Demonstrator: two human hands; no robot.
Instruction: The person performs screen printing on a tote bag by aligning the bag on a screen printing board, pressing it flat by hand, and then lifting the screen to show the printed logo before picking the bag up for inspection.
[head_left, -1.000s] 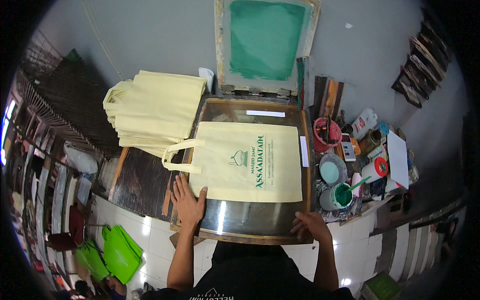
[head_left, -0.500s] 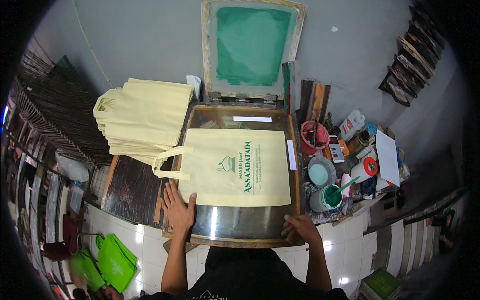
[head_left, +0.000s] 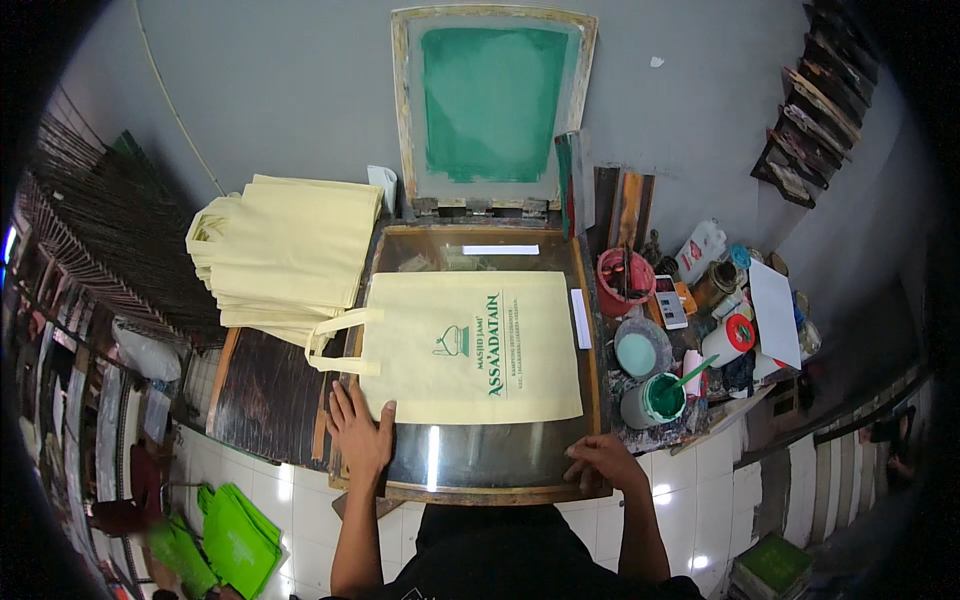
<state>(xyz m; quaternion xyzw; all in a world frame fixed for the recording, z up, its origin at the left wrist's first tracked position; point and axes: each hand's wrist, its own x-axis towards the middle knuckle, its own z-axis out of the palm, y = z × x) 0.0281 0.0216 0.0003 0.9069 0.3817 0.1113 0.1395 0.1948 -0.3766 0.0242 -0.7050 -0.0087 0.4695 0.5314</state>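
A pale yellow fabric tote bag (head_left: pixel 425 390) with a green print lies flat on a glass-topped, wood-framed board (head_left: pixel 500 460) in front of me. Its handles (head_left: pixel 338 364) point left. My left hand (head_left: pixel 362 432) rests with fingers spread on the board's left side, the thumb at the bag's near left corner. At the board's near right corner my right hand (head_left: pixel 605 464) is loosely curled, fingers slightly apart, with nothing seen in it. Behind the bag, a hinged printing screen (head_left: pixel 490 105) with a green area stands raised against the wall.
A stack of similar yellow bags (head_left: pixel 290 245) sits at the left. On the right are a green ink pot (head_left: pixel 650 402) with a stick, a pale green bowl (head_left: pixel 636 352), a red bucket (head_left: pixel 625 280) and a phone (head_left: pixel 670 302). Green bags (head_left: pixel 240 540) lie low at the left.
The view has shifted slightly, so the scene sits a little lower in the picture. Bag and hands keep nearly the same places on the board.
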